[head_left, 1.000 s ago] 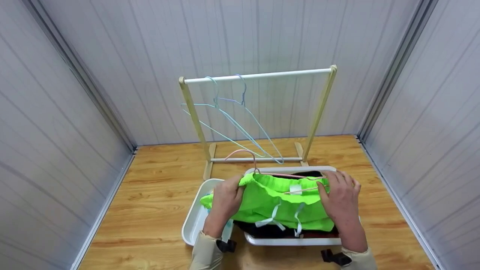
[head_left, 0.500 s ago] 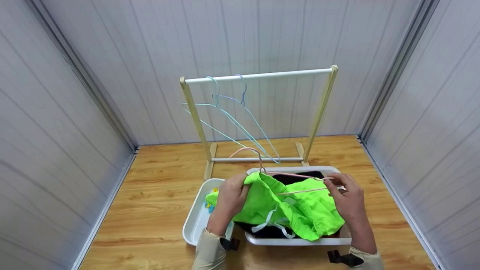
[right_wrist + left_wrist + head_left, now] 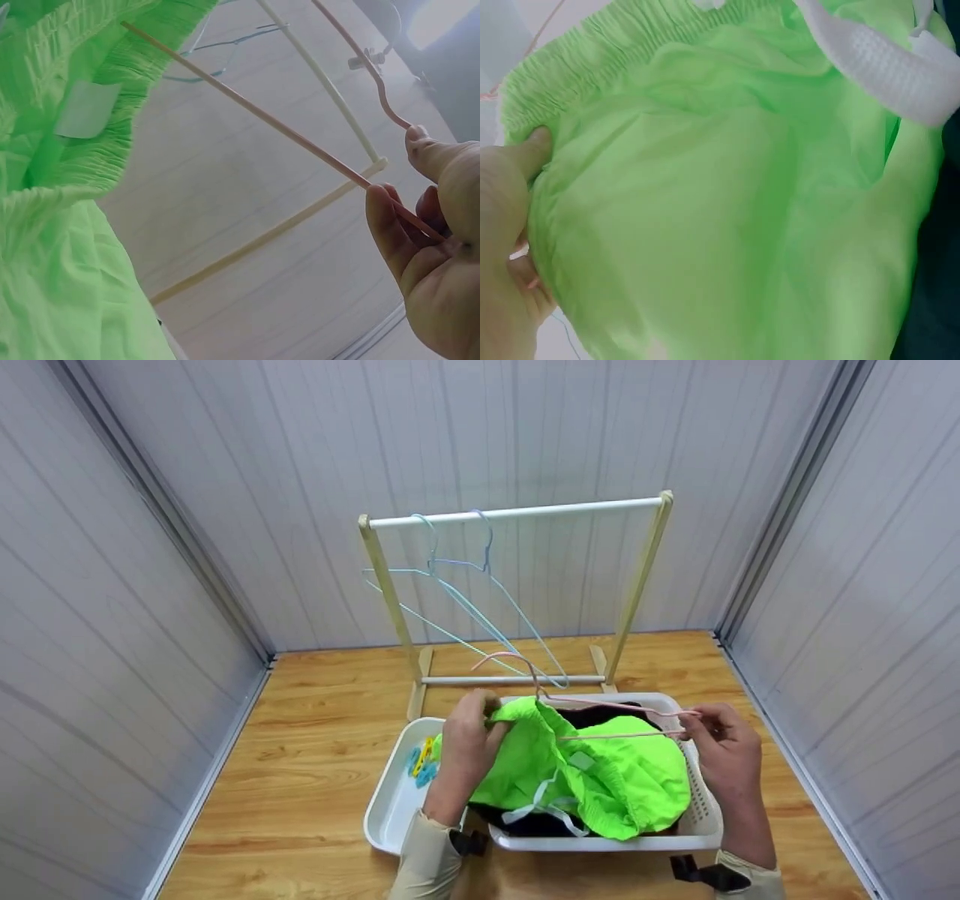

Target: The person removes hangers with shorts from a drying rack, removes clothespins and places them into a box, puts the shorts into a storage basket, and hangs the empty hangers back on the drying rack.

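Observation:
Bright green shorts (image 3: 517, 772) with an elastic waistband and white drawstrings hang over a white basket. My left hand (image 3: 469, 742) grips the waistband at its left end, thumb on the front in the left wrist view. A pink wire hanger (image 3: 600, 701) has its left end inside the waistband, hidden by the cloth, and its hook stands up toward the rack. The right end of the hanger is pinched in my right hand (image 3: 726, 750). In the right wrist view its lower bar (image 3: 285, 131) runs from those fingers into the waist opening. The right part of the waistband sags loose.
The white basket (image 3: 600, 845) holds dark clothing. Left of it, a white tray (image 3: 386, 817) contains yellow and blue clips (image 3: 422, 761). Behind stands a clothes rack (image 3: 570, 508) with blue and purple hangers (image 3: 487, 619) at its left. Panel walls enclose the wooden floor (image 3: 300, 765).
My right hand has let go of the waistband, taken the hanger's right end and moved right. The waistband's right side has dropped, and the hanger has shifted right.

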The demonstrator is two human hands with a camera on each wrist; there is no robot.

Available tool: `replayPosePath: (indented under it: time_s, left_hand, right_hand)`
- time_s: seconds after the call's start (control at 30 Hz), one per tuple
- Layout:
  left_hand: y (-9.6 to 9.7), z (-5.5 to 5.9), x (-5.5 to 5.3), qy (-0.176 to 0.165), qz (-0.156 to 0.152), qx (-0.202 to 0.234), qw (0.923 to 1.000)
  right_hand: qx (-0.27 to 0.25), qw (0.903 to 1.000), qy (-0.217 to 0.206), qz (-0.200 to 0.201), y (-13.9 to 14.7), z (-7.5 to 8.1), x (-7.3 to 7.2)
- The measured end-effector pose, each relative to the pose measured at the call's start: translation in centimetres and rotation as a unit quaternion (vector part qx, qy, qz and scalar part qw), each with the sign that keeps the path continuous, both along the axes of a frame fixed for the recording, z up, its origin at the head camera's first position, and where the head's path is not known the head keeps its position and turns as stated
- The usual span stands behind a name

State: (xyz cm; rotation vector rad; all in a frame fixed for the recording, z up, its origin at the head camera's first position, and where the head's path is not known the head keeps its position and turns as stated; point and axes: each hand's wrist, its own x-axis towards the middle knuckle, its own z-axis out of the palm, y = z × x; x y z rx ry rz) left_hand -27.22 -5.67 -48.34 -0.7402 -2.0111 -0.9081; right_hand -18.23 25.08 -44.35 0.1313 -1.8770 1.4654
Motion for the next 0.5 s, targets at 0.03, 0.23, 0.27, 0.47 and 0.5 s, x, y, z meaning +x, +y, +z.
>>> replayPosePath:
  time_s: [0.03, 0.23, 0.27, 0.47, 0.5]
  left_hand:
    - [0.0, 0.0, 0.0, 0.009, -0.004, 0.005, 0.9999]
    - [0.2, 0.0, -0.2, 0.035, -0.052, 0.019, 0.9979]
    - [0.3, 0.0, -0.2, 0.034, -0.058, 0.022, 0.9975]
    - [2.4, 0.2, 0.0, 0.019, -0.095, 0.06, 0.9934]
    - [2.9, 0.3, 0.1, 0.016, -0.099, 0.07, 0.9925]
  right_hand:
    - [0.002, 1.0, 0.006, 0.002, 0.1, 0.0, 0.1]
    - [0.011, 0.9982, 0.053, 0.027, 1.4, 0.0, 0.2]
    - [0.012, 0.9979, 0.058, 0.024, 1.7, -0.1, 0.2]
    - [0.041, 0.9971, 0.046, -0.046, 3.9, 0.1, 1.0]
    - [0.044, 0.9963, 0.049, -0.054, 4.2, 0.3, 1.2]
